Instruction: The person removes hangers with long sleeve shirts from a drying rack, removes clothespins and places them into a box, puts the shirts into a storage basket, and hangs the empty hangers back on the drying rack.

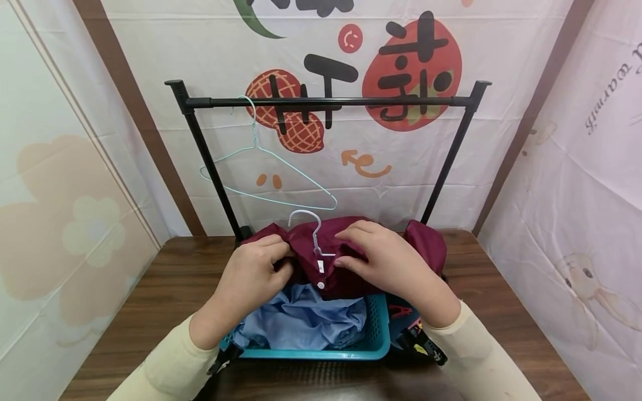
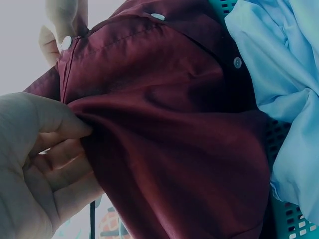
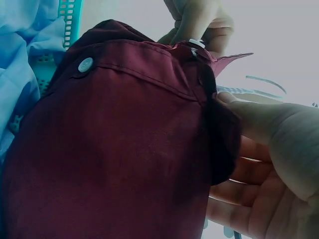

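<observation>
A maroon buttoned shirt (image 1: 351, 284) is bunched over the back of a teal basket (image 1: 383, 328). The hook of a white hanger (image 1: 317, 225) rises from its collar, and the hanger's lower part is hidden in the cloth. My left hand (image 1: 256, 270) pinches the shirt left of the hook; the left wrist view shows the thumb pressing a fold of maroon cloth (image 2: 164, 139). On the other side, my right hand (image 1: 386, 259) holds the shirt near the collar, thumb (image 3: 249, 117) at the cloth's edge and fingers behind it. A white button (image 1: 321, 285) shows at the front.
Light blue cloth (image 1: 311, 317) fills the basket's front. Behind stands a black rack (image 1: 376, 101), with a mint-green hanger (image 1: 296, 161) on its bar at the left. Dark items with a red clip (image 1: 399, 311) lie right of the basket on the wooden table (image 1: 150, 301).
</observation>
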